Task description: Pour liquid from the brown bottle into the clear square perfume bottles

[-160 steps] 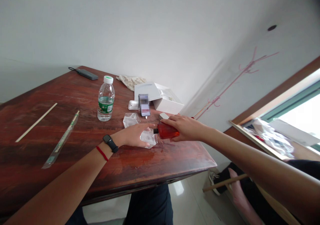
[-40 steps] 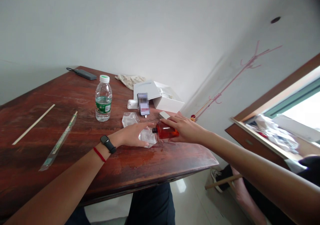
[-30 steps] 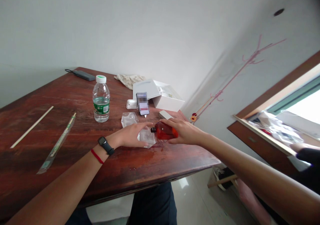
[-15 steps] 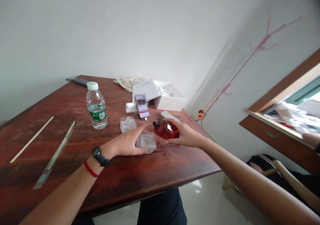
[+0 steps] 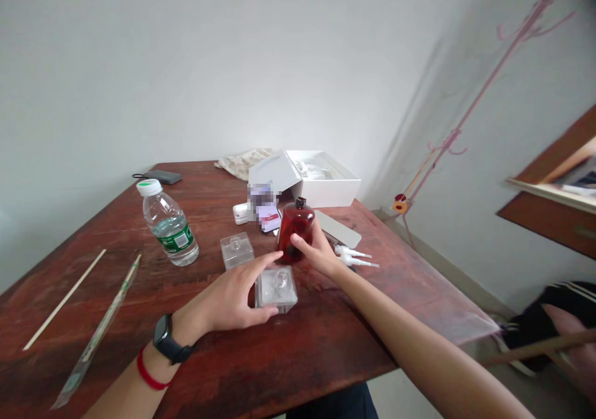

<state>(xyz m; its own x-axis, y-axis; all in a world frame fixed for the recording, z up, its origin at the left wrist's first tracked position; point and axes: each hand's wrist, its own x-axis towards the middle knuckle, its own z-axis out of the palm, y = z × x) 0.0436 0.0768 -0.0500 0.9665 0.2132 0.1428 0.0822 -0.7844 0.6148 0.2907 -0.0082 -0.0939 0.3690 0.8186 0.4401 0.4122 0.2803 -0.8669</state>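
Observation:
A dark red, see-through bottle (image 5: 298,229) with a black neck stands upright, its shape wider than its neck. My right hand (image 5: 319,248) is wrapped round its right side, thumb across the front. Just left of it, my left hand (image 5: 233,295) spreads round the left side of a clear square container (image 5: 278,288) with a round opening on top. The thumb lies along the container's front and the index finger reaches past its back. I cannot tell how firmly they touch it. A second clear square container (image 5: 236,250) sits behind my left hand.
A water bottle (image 5: 172,229), a bare stick (image 5: 65,298) and wrapped chopsticks (image 5: 97,332) occupy the left. Behind are a phone (image 5: 269,219), an earbud case (image 5: 241,214), an open white box (image 5: 328,189) and a cloth (image 5: 244,162). White nozzles (image 5: 356,256) lie right.
The red bottle was tilted with its neck toward the clear container; now it is upright in my right hand. White nozzles have come into view. The camera view has shifted.

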